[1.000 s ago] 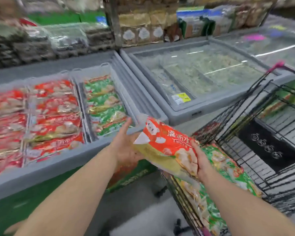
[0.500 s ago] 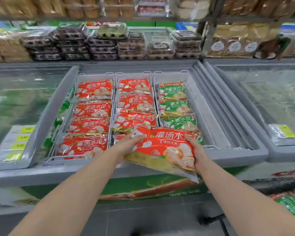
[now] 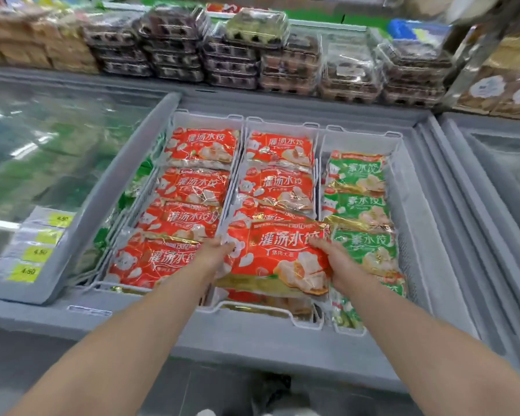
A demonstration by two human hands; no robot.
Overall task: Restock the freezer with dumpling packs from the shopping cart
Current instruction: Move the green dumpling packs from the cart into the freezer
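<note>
Pack (image 3: 278, 256) in hand is a red one, held flat and label-up over the near end of the middle bin (image 3: 261, 310), just past the near rim of the freezer (image 3: 222, 334). Your left hand (image 3: 215, 255) grips its left edge with the fingers curled round it. Your right hand (image 3: 339, 265) holds the right side, fingers (image 3: 318, 243) spread over the label and the thumb hidden beneath. I cannot tell whether the pack touches what lies under it.

Lower it level, so the lumpy contents do not slide to one end. Set its near edge just inside the bin rim and let its far edge lap onto the red packs (image 3: 278, 187) beyond, matching how that row lies. Watch your right side: the green packs (image 3: 357, 202) lie just beside, so keep the corner on your side of the divider (image 3: 318, 187). Then ease both hands out sideways together; pulling one first will likely skew the slippery foil. Egg cartons (image 3: 231, 55) on the far shelf are well clear of your reach.
</note>
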